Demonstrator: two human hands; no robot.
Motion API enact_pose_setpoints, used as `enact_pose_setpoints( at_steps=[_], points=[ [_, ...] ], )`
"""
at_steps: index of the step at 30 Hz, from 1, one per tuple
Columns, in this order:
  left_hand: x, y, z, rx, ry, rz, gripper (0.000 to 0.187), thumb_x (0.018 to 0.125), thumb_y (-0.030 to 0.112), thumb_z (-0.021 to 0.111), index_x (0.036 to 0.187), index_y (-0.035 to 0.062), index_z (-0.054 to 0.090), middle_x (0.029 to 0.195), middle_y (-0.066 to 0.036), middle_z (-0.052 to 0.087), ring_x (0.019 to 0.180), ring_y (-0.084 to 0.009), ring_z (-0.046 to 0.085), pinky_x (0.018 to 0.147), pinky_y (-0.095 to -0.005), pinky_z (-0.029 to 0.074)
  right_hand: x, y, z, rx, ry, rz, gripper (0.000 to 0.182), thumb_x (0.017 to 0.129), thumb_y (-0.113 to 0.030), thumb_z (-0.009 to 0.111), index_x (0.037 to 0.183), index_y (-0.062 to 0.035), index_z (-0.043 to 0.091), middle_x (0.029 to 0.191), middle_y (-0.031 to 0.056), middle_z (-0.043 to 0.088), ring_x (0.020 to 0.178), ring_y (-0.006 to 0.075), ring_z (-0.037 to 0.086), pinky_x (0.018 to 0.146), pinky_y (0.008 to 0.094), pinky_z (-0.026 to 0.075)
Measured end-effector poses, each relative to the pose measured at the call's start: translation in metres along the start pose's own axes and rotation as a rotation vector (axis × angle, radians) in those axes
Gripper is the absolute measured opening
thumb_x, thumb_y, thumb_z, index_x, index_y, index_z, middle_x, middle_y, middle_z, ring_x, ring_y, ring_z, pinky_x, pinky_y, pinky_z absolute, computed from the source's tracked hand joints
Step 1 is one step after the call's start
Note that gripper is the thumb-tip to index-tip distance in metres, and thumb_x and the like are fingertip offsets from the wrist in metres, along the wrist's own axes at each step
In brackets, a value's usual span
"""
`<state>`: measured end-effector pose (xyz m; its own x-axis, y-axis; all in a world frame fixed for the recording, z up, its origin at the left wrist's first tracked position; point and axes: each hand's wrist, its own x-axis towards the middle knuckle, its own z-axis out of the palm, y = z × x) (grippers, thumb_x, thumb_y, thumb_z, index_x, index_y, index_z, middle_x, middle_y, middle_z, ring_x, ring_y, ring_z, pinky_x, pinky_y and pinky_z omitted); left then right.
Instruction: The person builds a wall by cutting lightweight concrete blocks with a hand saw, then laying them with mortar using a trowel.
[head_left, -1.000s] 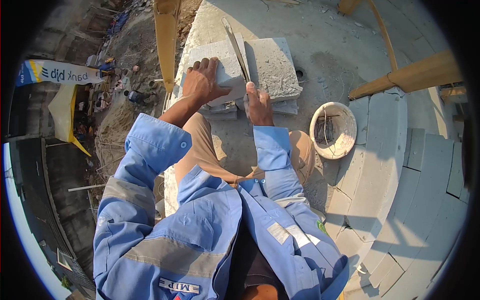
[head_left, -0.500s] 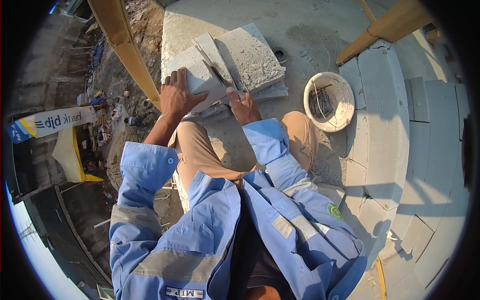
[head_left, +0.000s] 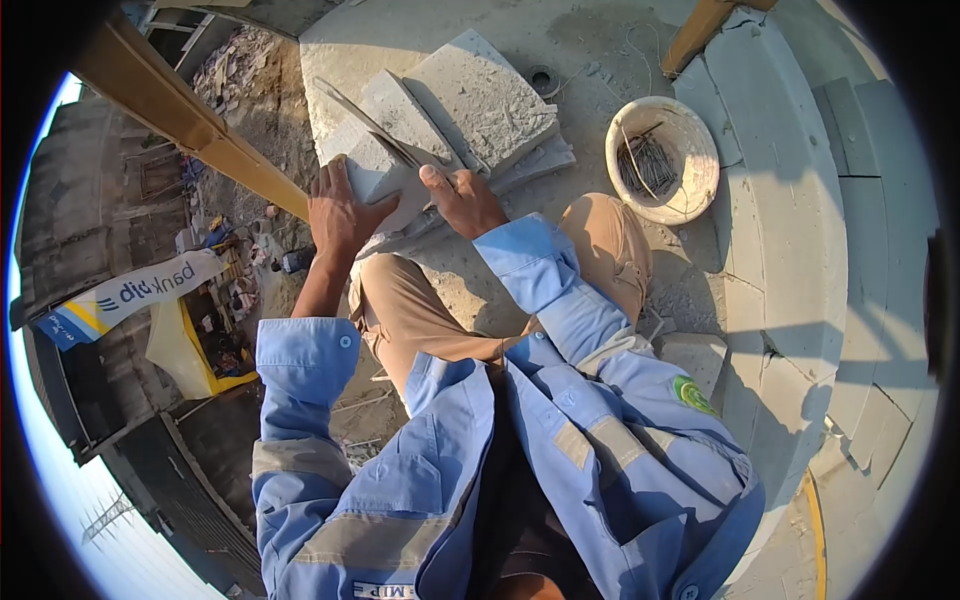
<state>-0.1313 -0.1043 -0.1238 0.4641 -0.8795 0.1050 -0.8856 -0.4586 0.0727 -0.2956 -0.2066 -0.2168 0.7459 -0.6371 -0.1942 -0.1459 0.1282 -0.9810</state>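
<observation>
The left hand [head_left: 340,215] is lying flat on the near left part of a pale block [head_left: 385,165], fingers spread over its top and edge and pressing down; it is clasping nothing. The right hand [head_left: 462,200] is closed around the handle of a saw [head_left: 375,125], fingers wrapped tight and thumb pointing forward along the grip. The saw blade is running away from the hand, up and to the left, lying in a cut across the top of the block.

The block is resting on a stack of flat slabs [head_left: 490,100] on the concrete floor [head_left: 590,50], directly in front of the person's knees [head_left: 610,240]. The slab to the right of the cut is lying just beside the block, its surface rough and chipped.

To the right of the stack, near the right knee, a white bucket [head_left: 700,165] is standing upright, holding a bundle of thin wires or nails; which of the two cannot be told. A curved wall of pale blocks [head_left: 790,200] is running along the right side. A yellow beam [head_left: 200,135] is crossing the upper left, beyond the floor edge, with a banner [head_left: 140,295] far below.
</observation>
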Motion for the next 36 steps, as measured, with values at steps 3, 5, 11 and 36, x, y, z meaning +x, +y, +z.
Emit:
enact_pose_setpoints(
  at_steps=[3, 5, 11, 36],
  points=[
    [0.003, 0.002, -0.002, 0.034, 0.003, 0.003, 0.089, 0.063, 0.042, 0.088, 0.129, -0.0029, 0.049, 0.115, -0.021, 0.059, 0.107, -0.0405, 0.057, 0.094, -0.0474, 0.046, -0.002, -0.007, -0.001, -0.102, 0.037, 0.035, 0.082, 0.092, -0.071, 0.047, 0.079, 0.0079, 0.065, 0.075, 0.0306, 0.064, 0.076, 0.0431, 0.067, 0.069, 0.0503, 0.048],
    [0.0, 0.0, 0.0, 0.037, 0.022, 0.033, 0.089, 0.063, 0.042, 0.088, 0.129, -0.0029, 0.049, 0.114, -0.021, 0.059, 0.107, -0.041, 0.057, 0.094, -0.0476, 0.047, -0.004, -0.004, 0.006, -0.088, 0.149, -0.053, 0.083, 0.092, -0.073, 0.046, 0.073, 0.0066, 0.059, 0.065, 0.0242, 0.056, 0.065, 0.0356, 0.056, 0.063, 0.048, 0.045],
    [0.005, 0.0, 0.003, 0.01, -0.011, 0.019, 0.09, 0.063, 0.044, 0.088, 0.129, -0.003, 0.049, 0.115, -0.022, 0.059, 0.109, -0.0407, 0.056, 0.094, -0.0481, 0.047, -0.005, 0.014, 0.006, -0.097, 0.124, 0.052, 0.083, 0.091, -0.073, 0.05, 0.073, 0.0072, 0.061, 0.066, 0.0282, 0.058, 0.064, 0.0346, 0.057, 0.064, 0.0489, 0.045],
    [0.003, -0.007, 0.004, 0.019, 0.036, 0.011, 0.091, 0.063, 0.05, 0.086, 0.131, 0.0008, 0.05, 0.117, -0.019, 0.06, 0.108, -0.0381, 0.059, 0.093, -0.0449, 0.048, -0.007, 0.063, 0.001, -0.022, 0.095, -0.03, 0.069, 0.1, -0.061, 0.042, 0.077, 0.0034, 0.055, 0.063, 0.0157, 0.05, 0.061, 0.0231, 0.048, 0.059, 0.0423, 0.039]
  ],
)
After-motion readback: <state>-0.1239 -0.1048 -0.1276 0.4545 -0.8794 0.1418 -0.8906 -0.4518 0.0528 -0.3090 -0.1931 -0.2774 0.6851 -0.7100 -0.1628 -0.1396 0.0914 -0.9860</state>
